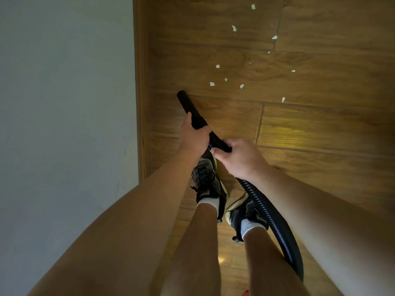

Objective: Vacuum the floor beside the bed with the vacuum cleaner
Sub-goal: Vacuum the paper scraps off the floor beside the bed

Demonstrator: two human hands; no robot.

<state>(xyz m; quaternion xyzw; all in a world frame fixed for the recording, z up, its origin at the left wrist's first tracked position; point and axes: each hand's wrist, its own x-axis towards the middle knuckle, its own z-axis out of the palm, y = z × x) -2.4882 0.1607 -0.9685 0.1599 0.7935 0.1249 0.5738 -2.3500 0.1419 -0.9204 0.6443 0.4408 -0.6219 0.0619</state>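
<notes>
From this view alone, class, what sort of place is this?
Likely a room in a home: wood-plank floor, wooden trim along a pale surface, a vacuum nozzle and hose.

The person wears dark sneakers (206, 178) with black laces and pale yellow soles, plus white ankle socks (210, 203), near 6 o'clock

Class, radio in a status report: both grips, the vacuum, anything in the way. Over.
Left grip, right grip both holding vacuum tube. Nozzle short of white scraps on floor. Hose beside right shoe; nothing between nozzle and scraps.
</notes>
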